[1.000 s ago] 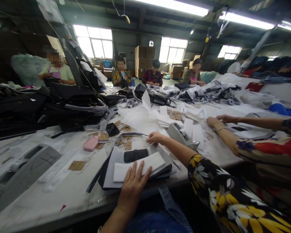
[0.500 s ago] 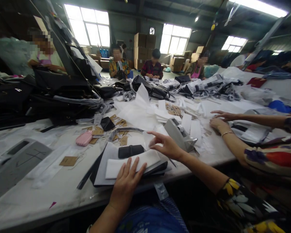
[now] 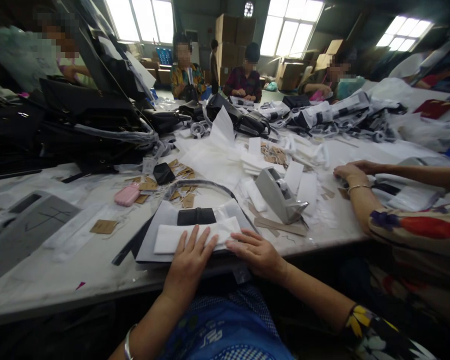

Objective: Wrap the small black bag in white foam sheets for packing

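Observation:
A black handbag (image 3: 144,240) lies flat at the table's front edge, mostly covered by a pale sheet (image 3: 158,214). Its dark strap, wrapped in clear film, arches behind it. Across the near part rests a folded white foam strip (image 3: 165,239). My left hand (image 3: 191,255) lies on this strip, palm down, fingers spread. At the strip's right end, my right hand (image 3: 258,254) touches it with fingers stretched out. Just behind the strip shows a black band or flap (image 3: 197,216) of the bag.
A grey tape dispenser (image 3: 279,192) stands right of the bag, another tape dispenser (image 3: 26,230) at far left. Brown tags (image 3: 104,226) and a pink case (image 3: 127,194) lie leftward. Black bags (image 3: 90,112) are piled behind. A co-worker's hands (image 3: 354,172) work at the right.
My right hand has come down from above the bag's right side onto the foam strip's right end. My left hand stays on the strip. The view has tilted down slightly.

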`<state>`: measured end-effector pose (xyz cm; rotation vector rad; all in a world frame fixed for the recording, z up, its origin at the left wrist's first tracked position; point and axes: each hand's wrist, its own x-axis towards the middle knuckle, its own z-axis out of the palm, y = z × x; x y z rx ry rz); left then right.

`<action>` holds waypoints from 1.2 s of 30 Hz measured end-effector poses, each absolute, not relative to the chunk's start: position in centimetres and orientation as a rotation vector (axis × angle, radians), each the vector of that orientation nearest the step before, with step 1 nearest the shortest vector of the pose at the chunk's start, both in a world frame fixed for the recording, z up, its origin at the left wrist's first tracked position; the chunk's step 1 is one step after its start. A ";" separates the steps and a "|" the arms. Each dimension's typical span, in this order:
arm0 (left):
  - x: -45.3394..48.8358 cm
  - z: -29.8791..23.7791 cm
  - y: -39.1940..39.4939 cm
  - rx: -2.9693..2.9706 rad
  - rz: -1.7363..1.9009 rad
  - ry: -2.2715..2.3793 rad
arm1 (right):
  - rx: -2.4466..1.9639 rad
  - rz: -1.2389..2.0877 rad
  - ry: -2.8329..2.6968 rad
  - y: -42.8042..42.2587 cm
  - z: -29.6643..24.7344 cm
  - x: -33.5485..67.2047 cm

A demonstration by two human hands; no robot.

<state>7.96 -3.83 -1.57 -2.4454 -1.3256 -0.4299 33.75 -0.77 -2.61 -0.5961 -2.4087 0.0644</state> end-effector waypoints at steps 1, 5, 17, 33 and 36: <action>8.1 -1.5 -3.7 -2.457 -0.405 -1.303 | -0.592 0.054 -2.433 -0.8 -2.7 33.9; 8.1 -0.8 -3.5 -2.598 -0.362 -1.192 | -0.600 0.098 -2.498 -0.8 -2.8 34.0; 8.3 -0.1 -4.8 -2.742 -0.473 -1.231 | -0.605 0.287 -2.509 -1.1 -3.5 34.0; 8.3 -1.5 -4.9 -2.657 -0.568 -1.196 | -1.041 0.333 -2.647 7.0 3.2 28.0; 8.3 -1.8 -4.5 -2.641 -0.598 -1.194 | -1.143 0.296 -2.741 8.1 1.6 27.5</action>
